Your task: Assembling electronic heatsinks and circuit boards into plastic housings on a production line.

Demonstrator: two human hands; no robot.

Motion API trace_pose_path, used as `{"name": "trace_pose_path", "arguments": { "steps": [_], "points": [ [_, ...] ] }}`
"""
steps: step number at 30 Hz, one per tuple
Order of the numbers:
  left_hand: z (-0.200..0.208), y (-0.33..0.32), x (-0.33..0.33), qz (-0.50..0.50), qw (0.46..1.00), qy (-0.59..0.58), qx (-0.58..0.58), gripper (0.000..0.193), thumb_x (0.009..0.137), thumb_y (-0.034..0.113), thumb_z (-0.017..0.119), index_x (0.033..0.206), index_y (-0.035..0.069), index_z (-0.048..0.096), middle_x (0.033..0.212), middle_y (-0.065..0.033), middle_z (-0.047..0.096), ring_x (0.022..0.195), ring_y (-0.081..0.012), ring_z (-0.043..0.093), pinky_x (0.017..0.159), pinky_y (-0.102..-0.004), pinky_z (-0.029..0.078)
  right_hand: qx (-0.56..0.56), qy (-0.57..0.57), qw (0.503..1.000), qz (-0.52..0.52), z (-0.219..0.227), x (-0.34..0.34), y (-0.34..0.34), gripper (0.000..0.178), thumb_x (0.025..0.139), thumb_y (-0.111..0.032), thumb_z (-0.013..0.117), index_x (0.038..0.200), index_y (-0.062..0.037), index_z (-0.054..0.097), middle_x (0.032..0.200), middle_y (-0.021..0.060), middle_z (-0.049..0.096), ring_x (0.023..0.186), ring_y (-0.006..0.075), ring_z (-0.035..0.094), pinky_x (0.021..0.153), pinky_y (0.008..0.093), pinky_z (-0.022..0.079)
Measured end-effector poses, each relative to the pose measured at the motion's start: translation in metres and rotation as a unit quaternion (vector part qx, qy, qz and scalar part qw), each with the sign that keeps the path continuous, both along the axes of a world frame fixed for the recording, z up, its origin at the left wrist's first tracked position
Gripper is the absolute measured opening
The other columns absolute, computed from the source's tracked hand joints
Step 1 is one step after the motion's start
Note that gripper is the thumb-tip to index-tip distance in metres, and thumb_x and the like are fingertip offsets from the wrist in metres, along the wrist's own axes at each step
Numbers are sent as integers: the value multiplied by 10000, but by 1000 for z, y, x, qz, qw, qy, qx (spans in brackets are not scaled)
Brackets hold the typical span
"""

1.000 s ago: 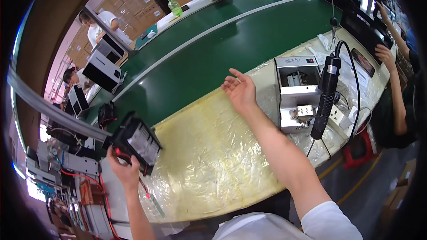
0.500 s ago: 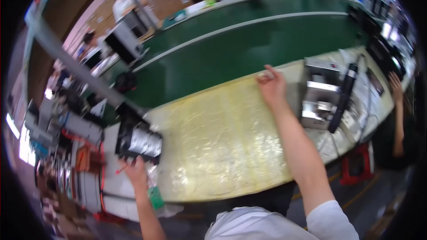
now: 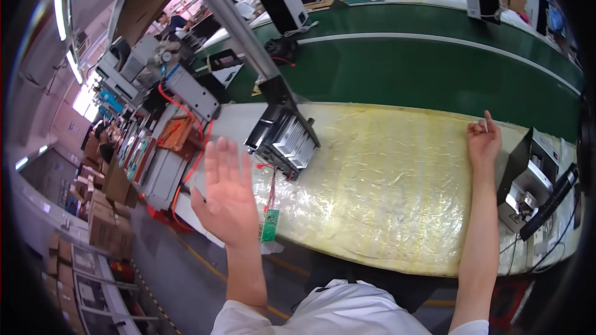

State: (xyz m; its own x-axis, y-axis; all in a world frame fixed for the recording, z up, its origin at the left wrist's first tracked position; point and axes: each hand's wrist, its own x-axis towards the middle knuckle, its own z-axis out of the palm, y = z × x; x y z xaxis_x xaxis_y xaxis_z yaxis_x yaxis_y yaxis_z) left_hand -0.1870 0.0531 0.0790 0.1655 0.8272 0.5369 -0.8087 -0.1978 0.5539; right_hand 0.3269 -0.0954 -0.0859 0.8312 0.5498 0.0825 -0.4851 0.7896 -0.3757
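Observation:
My left hand (image 3: 231,189) is raised near the table's left end, palm showing, fingers stretched out and nothing in it. Beside its fingertips sits a black unit with silver metal fins (image 3: 290,142), against the foot of a metal post. Red wires run from that unit to a green circuit board (image 3: 269,226) at the table's near edge. My right hand (image 3: 484,141) is over the table's far right part. Its index finger points away and the other fingers are curled; a small pale spot shows at them, too small to name. A metal box fixture (image 3: 528,180) stands just right of it.
Yellowed clear film covers the worktable (image 3: 385,192). Beyond it runs a green conveyor belt (image 3: 397,74). A slanting metal post (image 3: 233,25) rises at the left. A black handheld tool (image 3: 549,201) leans by the fixture. An orange-brown bin (image 3: 176,131) and red hose lie left.
The view has swung left. My left hand has come away from the finned unit and now spreads open beside it. My right hand keeps its curled pose with the index finger out.

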Motion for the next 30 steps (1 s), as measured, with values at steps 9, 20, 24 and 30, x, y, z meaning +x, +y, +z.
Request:
{"name": "trace_pose_path", "arguments": {
  "steps": [9,20,24,30],
  "points": [
    [-1,-8,14,-200,969,-121,-82,852,1027,499,479,1568,-62,134,1637,-232,197,1530,-351,189,1272,-485,137,-20,2,1000,-10,9,-11,-7,342,966,-143,517,1271,-1,576,856,51,564,746,166,532,885,365,485],
    [-9,-12,10,-242,967,-56,-64,847,1025,566,440,1557,-51,211,1582,-212,327,1477,-347,310,1252,-499,205,-26,0,1000,-12,9,-22,-15,348,971,-138,513,1286,0,568,855,47,552,748,162,531,872,357,495],
    [-9,-14,17,-192,979,57,-38,792,1030,536,437,1531,-59,286,1510,-210,424,1410,-359,400,1210,-509,290,-21,-7,1000,-21,12,-21,-27,326,977,-124,529,1276,0,569,818,40,566,734,155,546,824,329,498],
    [-25,3,-15,-3,969,241,59,638,1015,424,494,1422,-64,429,1359,-186,539,1256,-317,535,1109,-485,413,57,59,995,53,19,-55,8,137,953,-174,584,876,-77,643,587,-40,439,473,91,377,422,248,308]
  ]
}}
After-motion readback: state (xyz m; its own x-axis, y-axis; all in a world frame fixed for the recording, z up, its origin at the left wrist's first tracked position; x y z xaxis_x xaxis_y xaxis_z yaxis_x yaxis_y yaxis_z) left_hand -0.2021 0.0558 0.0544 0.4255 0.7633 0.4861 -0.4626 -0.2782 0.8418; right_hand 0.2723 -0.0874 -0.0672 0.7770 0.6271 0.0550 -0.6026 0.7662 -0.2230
